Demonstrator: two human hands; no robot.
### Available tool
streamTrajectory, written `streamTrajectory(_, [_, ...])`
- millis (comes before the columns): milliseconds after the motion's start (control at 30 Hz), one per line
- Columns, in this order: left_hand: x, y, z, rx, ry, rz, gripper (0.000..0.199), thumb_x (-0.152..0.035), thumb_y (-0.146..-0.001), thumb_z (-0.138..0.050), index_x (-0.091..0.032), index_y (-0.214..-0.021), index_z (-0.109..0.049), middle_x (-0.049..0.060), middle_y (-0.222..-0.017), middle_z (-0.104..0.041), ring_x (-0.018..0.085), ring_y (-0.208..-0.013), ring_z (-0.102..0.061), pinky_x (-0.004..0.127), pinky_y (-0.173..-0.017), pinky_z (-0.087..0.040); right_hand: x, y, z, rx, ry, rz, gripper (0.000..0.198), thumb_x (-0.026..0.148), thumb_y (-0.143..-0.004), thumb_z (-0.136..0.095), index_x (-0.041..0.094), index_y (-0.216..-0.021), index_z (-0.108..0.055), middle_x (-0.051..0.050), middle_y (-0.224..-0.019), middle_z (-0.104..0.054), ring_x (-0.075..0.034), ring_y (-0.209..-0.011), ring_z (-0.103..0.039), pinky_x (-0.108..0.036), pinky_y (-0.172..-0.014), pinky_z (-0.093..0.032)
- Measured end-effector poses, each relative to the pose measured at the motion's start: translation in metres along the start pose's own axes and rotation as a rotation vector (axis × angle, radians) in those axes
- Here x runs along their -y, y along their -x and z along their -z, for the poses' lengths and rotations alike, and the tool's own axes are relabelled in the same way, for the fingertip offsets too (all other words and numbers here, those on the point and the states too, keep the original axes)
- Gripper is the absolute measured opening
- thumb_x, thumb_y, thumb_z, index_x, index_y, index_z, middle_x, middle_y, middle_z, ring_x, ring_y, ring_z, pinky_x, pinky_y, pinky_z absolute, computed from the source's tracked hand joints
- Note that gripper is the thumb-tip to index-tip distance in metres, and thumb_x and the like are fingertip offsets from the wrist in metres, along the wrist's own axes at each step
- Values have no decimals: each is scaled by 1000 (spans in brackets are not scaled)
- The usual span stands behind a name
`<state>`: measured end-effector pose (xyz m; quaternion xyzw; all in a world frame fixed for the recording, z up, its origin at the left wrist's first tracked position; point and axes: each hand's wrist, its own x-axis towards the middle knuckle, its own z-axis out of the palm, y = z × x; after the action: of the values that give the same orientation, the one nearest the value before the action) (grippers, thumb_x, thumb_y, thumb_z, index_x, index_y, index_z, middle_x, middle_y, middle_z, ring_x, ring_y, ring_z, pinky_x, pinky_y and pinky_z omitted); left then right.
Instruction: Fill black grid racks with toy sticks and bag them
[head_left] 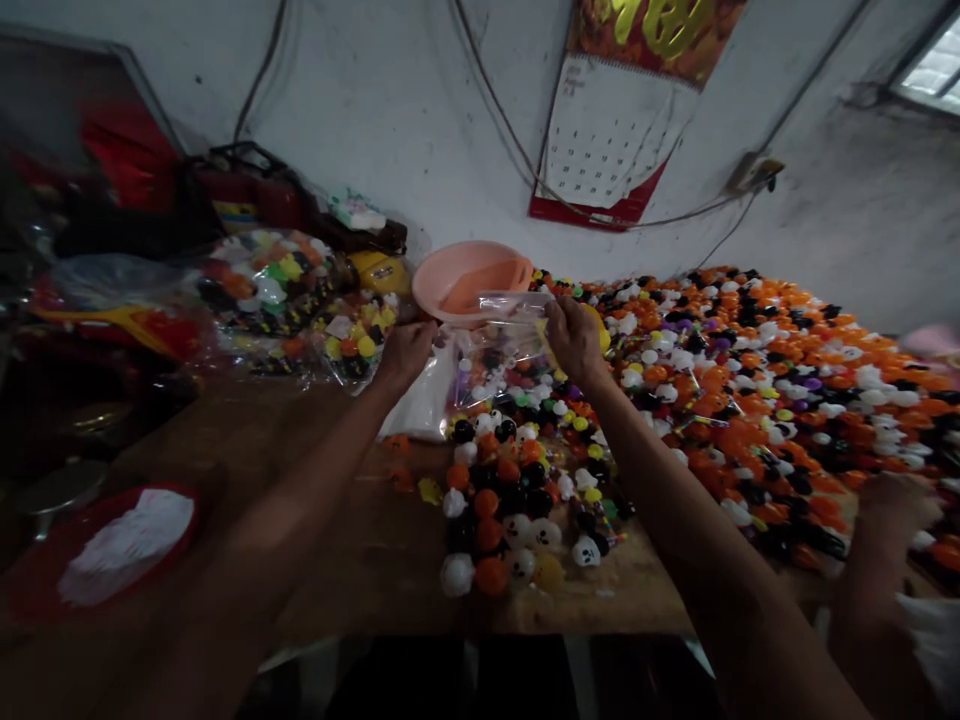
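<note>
Between my two hands a clear plastic bag (499,365) is stretched above the table. My left hand (409,352) pinches its left upper corner. My right hand (576,338) grips the upper edge on the other side, fingers closed. A stack of white plastic bags (424,400) lies just below my left hand. Nearer to me, small round toys (491,540) in orange, black and white sit grouped on the wooden table (337,540), some with ghost or skull faces. Behind the bag stands a pink basin (469,275).
A large heap of small orange, black and white toys (750,400) covers the right side. At the far right is another person's hand (896,510). Filled clear bags (262,290) stand at back left, and a red tray (112,550) with white papers lies front left.
</note>
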<state>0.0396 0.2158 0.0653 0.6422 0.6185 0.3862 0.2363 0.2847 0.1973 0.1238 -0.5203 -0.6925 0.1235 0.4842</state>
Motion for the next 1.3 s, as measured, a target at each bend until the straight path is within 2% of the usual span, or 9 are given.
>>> streamTrajectory(133, [-44,24,16,-181,-117,-177,48,-50,-96,-50,-14,-123,-68,17,-130,-68,38,-128,-57,52,-110,-43,19,9,12,-175,212,220,35,47,-104,-37,25,-77,-44,-2,-71,-55,-18,-69,-53,-30,-71,-43])
streamTrajectory(267, [-73,39,16,-352,-233,-329,53,-20,-81,-65,-16,-134,-60,19,-154,-48,43,-149,-31,63,-123,-15,25,17,18,-315,305,345,35,48,-106,-33,25,-86,-52,-2,-71,-58,-18,-65,-57,-29,-64,-39])
streamTrajectory(367, [-82,40,0,-117,220,-226,15,-23,-75,-67,-18,-88,-71,15,-116,-70,39,-134,-51,52,-117,-34,27,29,17,-332,326,419,36,44,-107,-31,23,-97,-58,-4,-71,-63,-19,-64,-60,-29,-61,-40])
streamTrajectory(433, [-85,39,-16,21,463,-144,15,-32,-78,-63,-19,-71,-66,11,-87,-73,34,-112,-65,44,-101,-50,28,39,14,-276,339,461,40,42,-108,-28,20,-108,-61,-6,-75,-67,-19,-63,-62,-29,-60,-41])
streamTrajectory(700, [-85,34,-31,412,1288,71,65,-65,-94,-26,-18,-97,-71,15,-101,-77,30,-99,-73,47,-82,-61,17,57,14,-127,648,315,40,25,-102,-30,15,-123,-63,-9,-75,-73,-20,-64,-66,-27,-55,-36])
streamTrajectory(800, [-85,27,-28,474,1238,102,49,-61,-90,-51,-17,-94,-72,13,-93,-77,28,-93,-74,40,-80,-62,18,59,19,-70,723,205,41,25,-101,-33,14,-130,-61,-10,-80,-74,-22,-69,-68,-29,-56,-36])
streamTrajectory(933, [-88,14,-24,318,1121,-70,19,-33,-85,-65,-16,-88,-72,6,-88,-76,20,-89,-73,28,-76,-60,22,61,22,-28,735,41,40,30,-104,-34,15,-130,-60,-10,-81,-72,-24,-71,-67,-31,-61,-39])
streamTrajectory(1133, [-98,15,-23,210,979,-184,23,-27,-63,-87,-15,-72,-69,-1,-65,-68,12,-61,-64,22,-61,-54,20,69,26,-204,507,107,46,56,-102,-44,17,-116,-65,-16,-113,-69,-23,-88,-63,-34,-77,-47])
streamTrajectory(1300, [-120,38,-39,253,1006,-85,34,-27,-57,-90,-17,-60,-58,-5,-52,-57,8,-45,-51,20,-45,-42,33,75,10,5,273,25,44,59,-100,-49,18,-91,-63,-3,-76,-64,-17,-69,-56,-27,-64,-39])
